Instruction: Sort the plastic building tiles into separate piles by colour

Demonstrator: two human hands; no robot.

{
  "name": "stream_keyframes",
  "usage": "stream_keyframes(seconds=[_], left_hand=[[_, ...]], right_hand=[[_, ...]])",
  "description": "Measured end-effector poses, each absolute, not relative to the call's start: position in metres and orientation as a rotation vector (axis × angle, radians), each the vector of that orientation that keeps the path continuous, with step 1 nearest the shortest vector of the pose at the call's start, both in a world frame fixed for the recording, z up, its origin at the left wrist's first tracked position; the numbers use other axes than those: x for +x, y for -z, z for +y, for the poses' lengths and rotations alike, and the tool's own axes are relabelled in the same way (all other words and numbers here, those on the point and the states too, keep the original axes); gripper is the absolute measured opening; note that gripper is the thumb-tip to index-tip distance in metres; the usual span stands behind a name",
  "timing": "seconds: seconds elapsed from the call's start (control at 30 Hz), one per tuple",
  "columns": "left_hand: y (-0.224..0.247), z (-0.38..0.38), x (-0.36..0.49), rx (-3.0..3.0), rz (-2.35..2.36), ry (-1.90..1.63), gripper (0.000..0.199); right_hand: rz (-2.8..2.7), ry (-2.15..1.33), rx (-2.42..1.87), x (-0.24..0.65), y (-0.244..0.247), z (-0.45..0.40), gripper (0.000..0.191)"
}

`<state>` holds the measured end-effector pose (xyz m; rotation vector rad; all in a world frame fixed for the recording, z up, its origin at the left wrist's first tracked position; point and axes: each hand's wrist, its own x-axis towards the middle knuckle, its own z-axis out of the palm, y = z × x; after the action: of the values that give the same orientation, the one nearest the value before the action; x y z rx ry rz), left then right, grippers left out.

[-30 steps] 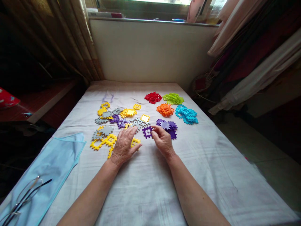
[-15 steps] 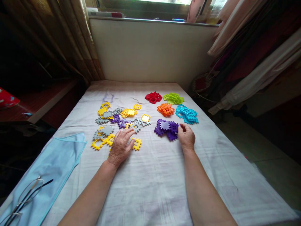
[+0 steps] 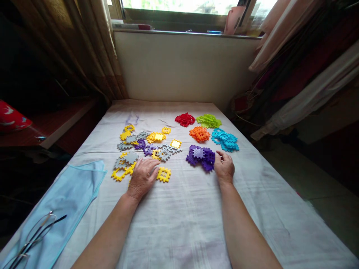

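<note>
- Light-blue cloth [image 3: 75, 196], eyeglasses [image 3: 35, 239] lying on it
- Brown curtain [image 3: 92, 48] beside the window [image 3: 179, 14]
- Pink container [image 3: 233, 21] on the windowsill [image 3: 168, 32]
- Red patterned object [image 3: 12, 116] on a wooden surface [image 3: 56, 120]
- Hanging fabric [image 3: 308, 95] at the right

Worktop [image 3: 179, 224]: before the wall [image 3: 179, 67], scattered pieces [image 3: 155, 137] on its left half, 5 piles on its right.
Rear left pile [image 3: 185, 119]: beside the rear right pile [image 3: 209, 120], farthest back.
Middle left pile [image 3: 199, 134]: before those 2, left of the middle right pile [image 3: 225, 140].
Front pile [image 3: 208, 158]: nearest the person, just left of the right hand [image 3: 224, 168].
Left hand [image 3: 143, 177]: at the scatter's near side, 1 single piece [image 3: 163, 174] just right.
Cloth [image 3: 81, 186]: along the left edge, under glasses [image 3: 33, 240].
</note>
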<state>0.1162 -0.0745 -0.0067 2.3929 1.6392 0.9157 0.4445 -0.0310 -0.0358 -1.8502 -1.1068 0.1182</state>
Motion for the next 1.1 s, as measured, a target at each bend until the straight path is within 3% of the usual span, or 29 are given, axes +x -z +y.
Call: stream_keyframes(seconds=[0.27,0.5,0.77,0.9,1.1], left_hand=[[-0.004,-0.031,0.084,2.434,1.904,-0.688,0.035],[-0.008,0.006,0.082,2.471,1.885,-0.252,0.059],[-0.020,0.028,0.082,2.481,1.779,-0.029,0.054],[-0.025,0.026,0.083,2.532,1.796,-0.045,0.045],[-0.028,0.010,0.064,2.518,1.975,-0.345,0.039]], right_hand=[[-1.087,-0.067,-1.768,0.445,0.039,-0.027,0.042],[-1.100,-0.018,-1.748,0.448,0.044,-0.025,0.043],[-1.104,-0.045,-1.727,0.446,0.042,-0.024,0.042],[-1.100,-0.032,-1.711,0.447,0.043,-0.024,0.039],[-1.077,-0.014,-1.669,0.444,0.039,-0.025,0.036]])
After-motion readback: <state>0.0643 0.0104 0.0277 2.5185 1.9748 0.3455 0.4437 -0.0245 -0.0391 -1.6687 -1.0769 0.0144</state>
